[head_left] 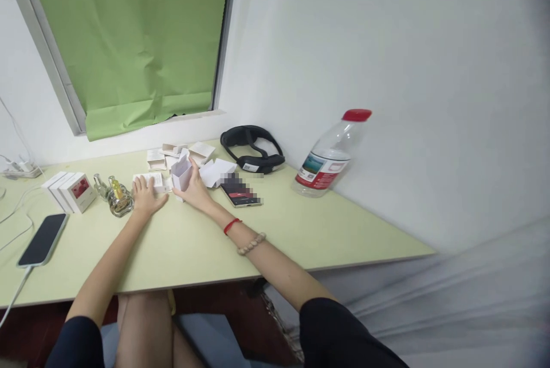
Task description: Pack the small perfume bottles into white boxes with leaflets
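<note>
The right hand [194,187] grips an open, upright white carton [181,175] on the desk [206,242], the left hand [145,196] lies flat on a card [148,179] beside unboxed perfume bottles [117,196], so boxing looks barely begun.

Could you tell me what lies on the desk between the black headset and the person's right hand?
In the head view, loose white cards and a dark phone lie between the black headset and the right hand, which holds a small white box.
</note>
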A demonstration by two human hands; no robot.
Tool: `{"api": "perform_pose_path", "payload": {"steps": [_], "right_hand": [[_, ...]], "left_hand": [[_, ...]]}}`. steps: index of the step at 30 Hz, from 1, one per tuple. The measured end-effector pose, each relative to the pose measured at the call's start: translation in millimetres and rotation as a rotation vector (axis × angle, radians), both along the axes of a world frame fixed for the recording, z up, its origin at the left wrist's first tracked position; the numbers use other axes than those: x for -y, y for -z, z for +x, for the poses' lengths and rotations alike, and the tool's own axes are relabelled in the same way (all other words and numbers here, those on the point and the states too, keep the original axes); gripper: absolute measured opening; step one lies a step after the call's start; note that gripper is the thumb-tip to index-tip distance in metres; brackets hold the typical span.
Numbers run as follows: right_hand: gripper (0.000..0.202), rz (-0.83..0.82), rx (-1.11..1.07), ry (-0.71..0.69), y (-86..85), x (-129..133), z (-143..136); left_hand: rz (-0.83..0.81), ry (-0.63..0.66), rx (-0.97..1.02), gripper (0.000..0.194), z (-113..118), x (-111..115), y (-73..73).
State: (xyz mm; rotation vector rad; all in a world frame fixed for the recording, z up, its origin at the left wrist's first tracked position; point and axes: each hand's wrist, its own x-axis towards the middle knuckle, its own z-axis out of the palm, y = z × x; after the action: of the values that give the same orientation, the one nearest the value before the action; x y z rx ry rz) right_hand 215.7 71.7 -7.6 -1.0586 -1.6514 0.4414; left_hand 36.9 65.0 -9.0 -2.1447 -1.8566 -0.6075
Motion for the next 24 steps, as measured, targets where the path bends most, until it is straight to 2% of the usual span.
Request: {"api": "perform_pose_path", "payload": {"steps": [4,8,14,19,24], "right_hand": [[0.098,0.081,-0.009,0.076,-3.2,0,1],[0.097,0.119,-0.085,0.146,-5.2,-1,1],[0.097,0.137,-0.076,0.163,-4.7,-2,5],[0.097,0.128,-0.040,0.172,-3.0,-1,8],[0.100,0.087,-0.128,0.227,0.6,-6,9]], "left_hand": [[-0.023,0.108,-0.124,0.060,-2,21,-8.1],[-0.023,0.230,-0.213,0.058,-3,40,-15.7],[0.018,0.196,-0.096,0.072,-1,41,-7.9],[-0.049,0.164,-0.073,0.066,-3,45,-3.5],[-0.062,0.258,0.094,0.064,-10,50,-10.2]]}}
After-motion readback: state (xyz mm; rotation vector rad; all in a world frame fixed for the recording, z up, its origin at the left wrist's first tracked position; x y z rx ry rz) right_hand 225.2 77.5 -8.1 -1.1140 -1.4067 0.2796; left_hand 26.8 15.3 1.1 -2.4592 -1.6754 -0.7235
